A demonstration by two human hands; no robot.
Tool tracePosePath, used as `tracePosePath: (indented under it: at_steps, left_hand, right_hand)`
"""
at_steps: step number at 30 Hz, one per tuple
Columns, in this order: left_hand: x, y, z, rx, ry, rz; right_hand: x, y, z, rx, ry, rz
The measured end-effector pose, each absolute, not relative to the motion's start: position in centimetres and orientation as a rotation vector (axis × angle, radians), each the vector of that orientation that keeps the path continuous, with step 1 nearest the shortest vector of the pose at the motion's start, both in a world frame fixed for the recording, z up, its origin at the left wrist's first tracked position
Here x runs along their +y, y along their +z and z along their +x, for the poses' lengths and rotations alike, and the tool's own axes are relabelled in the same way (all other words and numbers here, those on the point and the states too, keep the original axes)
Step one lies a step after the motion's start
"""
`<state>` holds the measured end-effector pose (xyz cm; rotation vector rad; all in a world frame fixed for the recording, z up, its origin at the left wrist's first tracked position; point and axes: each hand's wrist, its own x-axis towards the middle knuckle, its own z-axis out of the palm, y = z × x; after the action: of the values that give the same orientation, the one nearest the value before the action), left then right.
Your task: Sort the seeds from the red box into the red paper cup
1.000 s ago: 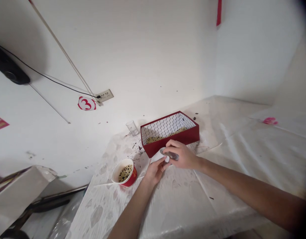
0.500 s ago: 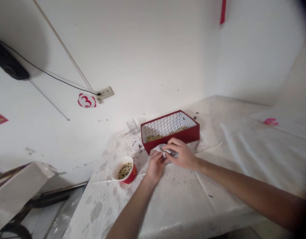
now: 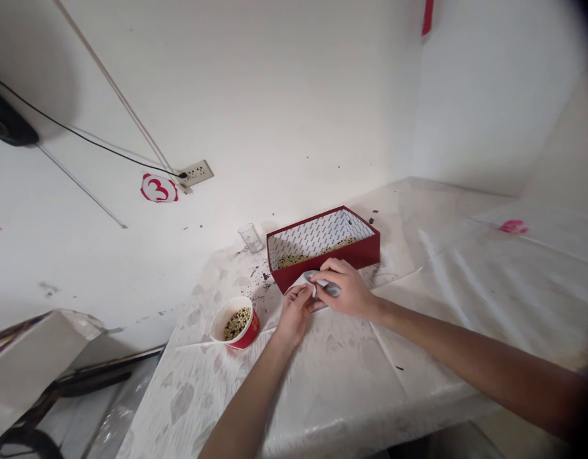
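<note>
My right hand [image 3: 347, 290] is closed round a metal spoon [image 3: 317, 278], its bowl sticking out to the left just in front of the red box [image 3: 322, 262]. My left hand [image 3: 292, 311] pinches a white tissue [image 3: 311, 288] against the spoon's bowl. The two hands touch over the table, close to the box's front wall. Inside the box, which has a patterned white lining, lies a layer of yellowish grains. A red paper cup [image 3: 236, 323] with mixed dark and light beans stands to the left of my left hand.
A small clear glass [image 3: 250, 237] stands by the wall behind the box. Dark crumbs lie scattered between glass and cup. The table [image 3: 446, 299] wears a white patterned cover. A pink item [image 3: 511, 225] lies far right. A socket [image 3: 195, 172] and a "3" sticker [image 3: 158, 189] are on the wall.
My left hand has risen from lying under the spoon to pinching the tissue on its bowl. Both hands shifted slightly up and left in view.
</note>
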<state>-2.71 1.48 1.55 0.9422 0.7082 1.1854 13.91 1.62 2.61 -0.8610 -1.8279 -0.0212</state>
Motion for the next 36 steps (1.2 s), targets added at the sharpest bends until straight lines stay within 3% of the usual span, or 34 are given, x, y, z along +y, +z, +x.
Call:
tracePosePath:
  at_steps: [20,36]
  left_hand:
    - [1.7,0.4,-2.1,0.913,1.198,1.168]
    - [1.5,1.3,-2.2,0.733,1.175,1.068]
  right_hand:
    - [1.8,2.6,14.0,-1.902,0.002,-1.066]
    - [1.7,3.1,14.2,-1.845,-0.052,-0.979]
